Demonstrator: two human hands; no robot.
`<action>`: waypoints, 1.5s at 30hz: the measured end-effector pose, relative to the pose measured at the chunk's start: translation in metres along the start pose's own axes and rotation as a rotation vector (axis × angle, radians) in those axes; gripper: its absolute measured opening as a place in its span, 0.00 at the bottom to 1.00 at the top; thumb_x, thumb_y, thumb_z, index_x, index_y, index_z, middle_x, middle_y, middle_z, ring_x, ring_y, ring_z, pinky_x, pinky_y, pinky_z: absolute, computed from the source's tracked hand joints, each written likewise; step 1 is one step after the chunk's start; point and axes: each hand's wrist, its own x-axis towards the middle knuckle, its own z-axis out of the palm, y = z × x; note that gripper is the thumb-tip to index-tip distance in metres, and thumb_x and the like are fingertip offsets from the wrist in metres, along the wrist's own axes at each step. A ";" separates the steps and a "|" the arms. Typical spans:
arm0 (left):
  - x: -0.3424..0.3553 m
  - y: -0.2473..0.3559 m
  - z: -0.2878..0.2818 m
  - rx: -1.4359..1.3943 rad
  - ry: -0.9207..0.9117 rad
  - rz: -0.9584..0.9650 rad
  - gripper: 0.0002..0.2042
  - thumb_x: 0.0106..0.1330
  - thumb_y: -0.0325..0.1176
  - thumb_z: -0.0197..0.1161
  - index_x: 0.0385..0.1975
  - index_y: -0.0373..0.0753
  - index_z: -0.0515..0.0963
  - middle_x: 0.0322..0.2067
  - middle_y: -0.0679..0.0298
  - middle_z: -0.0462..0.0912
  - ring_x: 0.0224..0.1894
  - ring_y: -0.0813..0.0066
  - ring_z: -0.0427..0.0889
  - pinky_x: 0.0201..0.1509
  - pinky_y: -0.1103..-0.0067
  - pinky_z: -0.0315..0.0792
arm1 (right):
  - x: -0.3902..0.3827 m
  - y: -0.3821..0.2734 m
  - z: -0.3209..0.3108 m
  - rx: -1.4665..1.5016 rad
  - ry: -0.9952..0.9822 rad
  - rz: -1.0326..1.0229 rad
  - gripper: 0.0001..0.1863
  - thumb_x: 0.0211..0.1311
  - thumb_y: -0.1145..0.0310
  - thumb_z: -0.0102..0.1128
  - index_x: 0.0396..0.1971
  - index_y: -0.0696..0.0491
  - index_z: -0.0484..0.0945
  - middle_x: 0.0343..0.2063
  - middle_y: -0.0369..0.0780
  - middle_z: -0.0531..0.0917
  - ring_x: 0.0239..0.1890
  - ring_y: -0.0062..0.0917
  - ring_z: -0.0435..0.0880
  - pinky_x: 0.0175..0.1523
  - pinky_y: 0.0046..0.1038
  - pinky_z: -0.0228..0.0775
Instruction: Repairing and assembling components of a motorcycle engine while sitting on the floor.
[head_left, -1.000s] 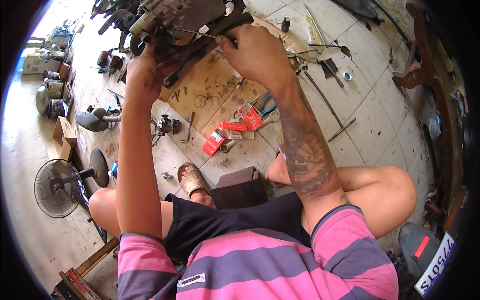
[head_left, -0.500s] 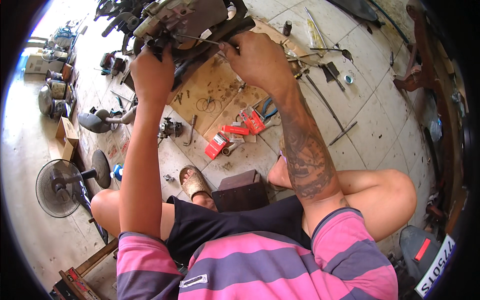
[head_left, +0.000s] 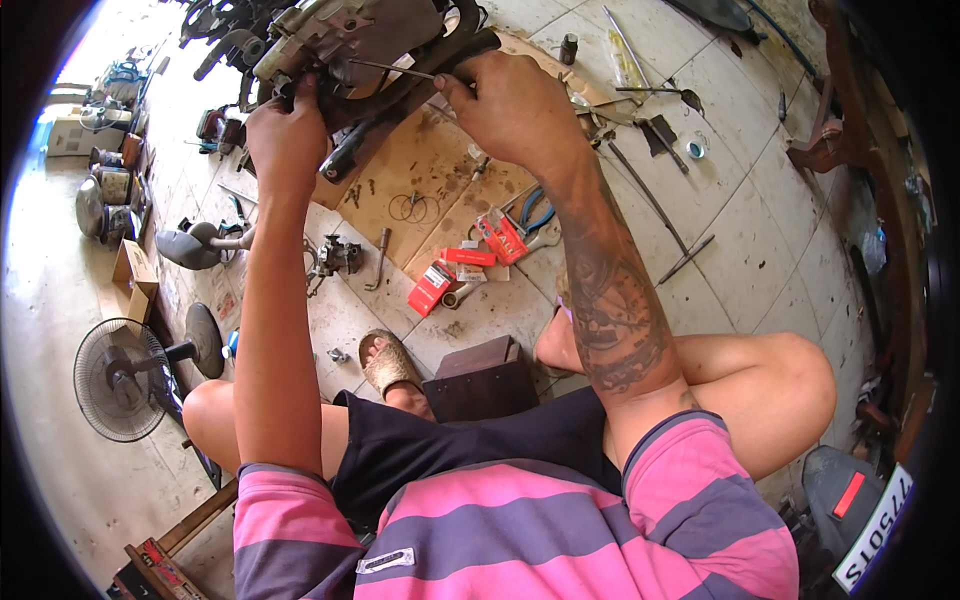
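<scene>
A greasy metal engine stands at the top of the view, with a dark tube along its near side. My right hand is closed round a slim metal rod, whose far end points left at the engine's face; the other end is hidden in my fist. On the engine's near left side, my left hand is closed at a dark part, thumb up. What its fingers grip is hidden behind the hand.
Stained cardboard under the engine bears thin rings and small bolts. Nearer lie red boxes, blue-handled pliers, a carburetor and a bent wrench. A fan stands left, a dark wooden block between my feet.
Both hands have shifted slightly left and up in the picture, along with the engine. The rod stays in my right hand against the engine.
</scene>
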 end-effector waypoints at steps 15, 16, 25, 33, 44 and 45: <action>-0.008 -0.020 -0.012 -0.030 0.001 0.296 0.17 0.69 0.40 0.67 0.45 0.28 0.84 0.33 0.56 0.89 0.34 0.74 0.83 0.43 0.75 0.75 | 0.009 -0.039 0.021 -0.218 0.171 -0.197 0.11 0.58 0.65 0.60 0.26 0.51 0.89 0.23 0.45 0.87 0.28 0.36 0.90 0.33 0.36 0.82; -0.009 -0.020 -0.013 -0.059 -0.021 0.288 0.17 0.70 0.38 0.67 0.46 0.28 0.84 0.33 0.58 0.89 0.34 0.76 0.82 0.42 0.76 0.75 | 0.011 -0.041 0.018 -0.247 0.156 -0.204 0.10 0.58 0.65 0.60 0.26 0.51 0.89 0.23 0.44 0.88 0.28 0.35 0.91 0.33 0.36 0.82; -0.004 -0.018 -0.009 -0.290 -0.062 0.053 0.20 0.68 0.42 0.71 0.43 0.27 0.84 0.29 0.61 0.86 0.26 0.80 0.78 0.33 0.80 0.70 | 0.053 -0.098 -0.034 -0.666 -0.085 -0.391 0.09 0.64 0.62 0.62 0.37 0.41 0.91 0.37 0.33 0.91 0.44 0.23 0.90 0.43 0.31 0.82; -0.001 -0.026 0.001 -0.829 -0.180 -0.135 0.14 0.72 0.35 0.66 0.45 0.27 0.81 0.33 0.60 0.86 0.31 0.75 0.83 0.34 0.80 0.74 | 0.073 -0.146 -0.042 -0.935 -0.177 -0.732 0.09 0.63 0.63 0.61 0.36 0.43 0.90 0.36 0.34 0.91 0.43 0.25 0.90 0.42 0.31 0.82; 0.004 -0.043 0.002 -0.965 -0.257 -0.079 0.15 0.76 0.34 0.61 0.50 0.26 0.80 0.40 0.57 0.87 0.40 0.70 0.86 0.49 0.75 0.80 | 0.040 -0.101 -0.011 -0.588 -0.063 -0.396 0.10 0.61 0.63 0.62 0.34 0.49 0.89 0.34 0.39 0.90 0.41 0.28 0.91 0.43 0.32 0.81; 0.004 -0.043 0.002 -0.914 -0.251 -0.051 0.15 0.76 0.34 0.61 0.50 0.26 0.81 0.39 0.57 0.87 0.39 0.71 0.86 0.48 0.76 0.80 | 0.030 -0.095 -0.002 -0.558 0.240 -0.521 0.09 0.56 0.67 0.60 0.24 0.47 0.89 0.24 0.40 0.88 0.27 0.31 0.90 0.34 0.34 0.81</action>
